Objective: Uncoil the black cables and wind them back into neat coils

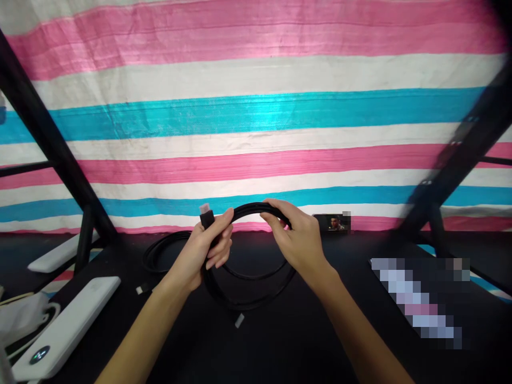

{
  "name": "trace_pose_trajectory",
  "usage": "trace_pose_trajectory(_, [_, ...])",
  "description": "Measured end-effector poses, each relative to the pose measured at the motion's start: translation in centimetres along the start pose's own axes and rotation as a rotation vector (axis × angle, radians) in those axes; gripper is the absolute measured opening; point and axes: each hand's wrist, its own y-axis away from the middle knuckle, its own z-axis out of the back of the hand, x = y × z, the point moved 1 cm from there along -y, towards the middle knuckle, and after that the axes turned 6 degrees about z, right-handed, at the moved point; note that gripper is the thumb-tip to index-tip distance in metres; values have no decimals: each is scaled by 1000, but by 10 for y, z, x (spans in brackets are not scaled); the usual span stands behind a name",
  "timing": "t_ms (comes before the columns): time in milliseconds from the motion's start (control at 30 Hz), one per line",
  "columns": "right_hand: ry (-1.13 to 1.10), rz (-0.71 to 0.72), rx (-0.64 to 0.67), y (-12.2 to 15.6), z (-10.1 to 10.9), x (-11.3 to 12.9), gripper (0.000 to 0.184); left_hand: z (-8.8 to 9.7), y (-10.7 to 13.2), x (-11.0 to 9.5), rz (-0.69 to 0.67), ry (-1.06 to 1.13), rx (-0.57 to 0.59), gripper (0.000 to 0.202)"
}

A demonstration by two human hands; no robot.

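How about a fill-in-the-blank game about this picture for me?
The looped cable in the left hand and right hand is coloured ____.
The striped sheet has white, blue and ____ stripes.
The long block with a round display is on the picture's ____ side.
That block is coloured ____.

Missing words: black; pink; left; white.

A white power bank (74, 325) lies on the black table (304, 346) — farther back, a lit phone (336, 222) near striped sheeting (256, 74).
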Motion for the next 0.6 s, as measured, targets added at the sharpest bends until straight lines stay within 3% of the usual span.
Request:
trace_pose_trajectory(233, [9, 1, 27, 0, -1, 2, 21, 0, -1, 1, 1, 12, -43, 45])
trace_pose_trajectory(400, [-38, 11, 13, -1, 2, 3, 16, 7, -3, -3, 123, 81, 91, 50])
trace_pose_trajectory(600, [-149, 92, 116, -1, 7, 0, 18, 13, -3, -4, 175, -90, 135, 52])
